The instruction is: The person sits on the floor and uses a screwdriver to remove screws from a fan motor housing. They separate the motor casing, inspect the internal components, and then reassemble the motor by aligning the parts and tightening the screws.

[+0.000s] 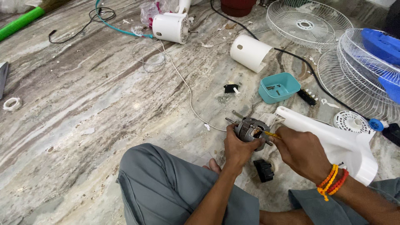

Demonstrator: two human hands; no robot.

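Gripping the fan motor [251, 132] firmly, the left hand [237, 146] should steady it while the right hand [301, 153] pinches the yellow screwdriver [270, 134] squarely.

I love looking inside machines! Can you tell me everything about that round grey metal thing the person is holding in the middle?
The round grey metal fan motor looks bare, out of its white casing. A thin shaft pokes out on its left, and copper-coloured winding shows inside the frame. It sits low above the marble floor, tilted sideways. The left hand grips it from below, and the right hand pushes a thin yellow-handled tool into its side. A white plastic fan housing lies right behind it.
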